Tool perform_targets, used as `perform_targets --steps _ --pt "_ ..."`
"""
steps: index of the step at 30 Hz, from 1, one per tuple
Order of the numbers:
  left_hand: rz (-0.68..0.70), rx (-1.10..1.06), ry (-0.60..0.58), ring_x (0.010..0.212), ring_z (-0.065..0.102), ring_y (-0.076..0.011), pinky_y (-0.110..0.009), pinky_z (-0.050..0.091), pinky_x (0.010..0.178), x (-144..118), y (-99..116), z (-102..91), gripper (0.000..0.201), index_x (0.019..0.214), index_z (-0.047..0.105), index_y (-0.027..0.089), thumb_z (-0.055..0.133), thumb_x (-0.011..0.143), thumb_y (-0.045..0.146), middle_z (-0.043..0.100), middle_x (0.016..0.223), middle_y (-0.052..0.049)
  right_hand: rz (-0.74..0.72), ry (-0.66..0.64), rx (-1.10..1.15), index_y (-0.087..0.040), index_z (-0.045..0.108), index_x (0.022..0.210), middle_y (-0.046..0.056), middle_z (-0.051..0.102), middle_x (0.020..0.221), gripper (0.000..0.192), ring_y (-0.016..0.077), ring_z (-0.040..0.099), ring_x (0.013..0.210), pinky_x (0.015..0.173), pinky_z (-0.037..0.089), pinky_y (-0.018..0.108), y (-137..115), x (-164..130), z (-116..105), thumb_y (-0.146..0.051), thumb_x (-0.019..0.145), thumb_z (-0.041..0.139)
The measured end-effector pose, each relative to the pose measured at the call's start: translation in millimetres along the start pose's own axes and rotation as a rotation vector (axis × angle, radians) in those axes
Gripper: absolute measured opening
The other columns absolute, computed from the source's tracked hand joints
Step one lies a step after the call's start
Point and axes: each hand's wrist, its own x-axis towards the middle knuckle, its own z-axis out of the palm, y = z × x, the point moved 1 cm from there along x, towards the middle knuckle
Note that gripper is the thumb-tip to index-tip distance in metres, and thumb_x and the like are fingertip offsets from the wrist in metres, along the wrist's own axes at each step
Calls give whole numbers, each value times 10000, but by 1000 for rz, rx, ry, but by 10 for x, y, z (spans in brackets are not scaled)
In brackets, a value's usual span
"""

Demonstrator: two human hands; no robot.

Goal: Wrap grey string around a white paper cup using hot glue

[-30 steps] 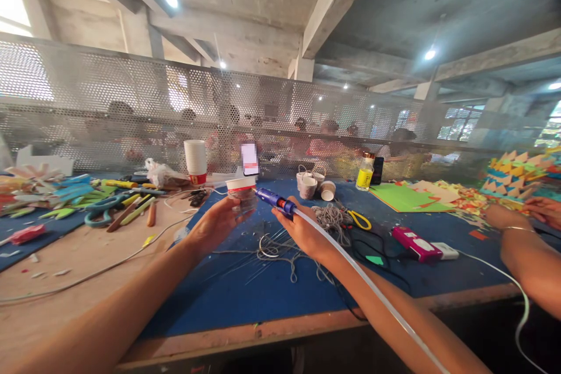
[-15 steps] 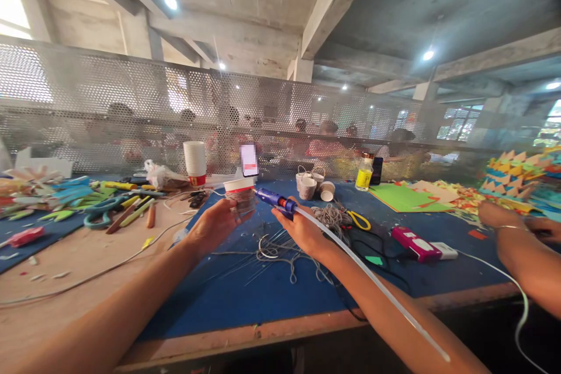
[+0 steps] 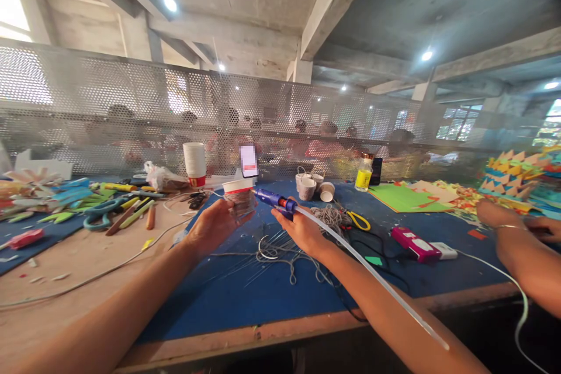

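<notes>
My left hand [image 3: 213,225] is closed around a paper cup [image 3: 239,188] with a white rim and a red band; grey cord covers its lower part. In my right hand [image 3: 304,231] is a blue hot glue gun [image 3: 269,197], its tip pointing at the cup's side just below the rim. Whether the tip touches the cup I cannot tell. A long clear glue stick [image 3: 372,274] sticks out of the gun's back and runs along my right forearm. Loose grey cord [image 3: 284,251] lies in loops on the blue mat below my hands.
Behind stand a phone [image 3: 249,161], a stack of paper cups [image 3: 194,162], small cord-wrapped cups [image 3: 306,186] and a yellow-labelled bottle [image 3: 363,173]. Blue scissors [image 3: 101,214] lie left, yellow-handled scissors [image 3: 360,220] and a pink box [image 3: 414,243] right. A co-worker's arm [image 3: 519,245] reaches in at right.
The cup has shifted very slightly to the left and turned a little in my left hand. My right hand and the glue gun stay nearly still.
</notes>
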Motion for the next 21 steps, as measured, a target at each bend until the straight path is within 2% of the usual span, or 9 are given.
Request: perform_targets --steps 10,13,17,21 --pt "14 -5 -16 1224 666 -314 -508 464 1125 -1 8 -14 362 1170 758 184 638 839 270 767 1237 -101 21 -8 45 -226 610 988 10 672 682 273 190 663 583 590 480 270 43 15 23 -494 993 563" --pt "9 -14 -16 1223 669 -310 -503 464 1130 -2 25 -6 369 1184 751 197 630 841 263 776 1214 -96 64 -5 95 -227 622 917 1 645 630 290 188 642 566 585 478 277 39 32 8 -508 975 578" --pt "10 -34 6 1143 706 -291 -495 479 1120 -1 41 9 353 1154 757 191 652 821 241 798 1140 -90 195 -59 362 -215 599 789 -27 571 562 385 142 573 511 537 468 251 88 93 1 -563 952 572" --pt "24 -25 22 1132 707 -257 -458 491 1111 -3 37 40 288 1114 765 188 662 848 218 792 1161 -81 377 -63 736 -199 567 811 -71 533 592 374 73 437 443 472 446 211 218 166 -3 -555 868 669"
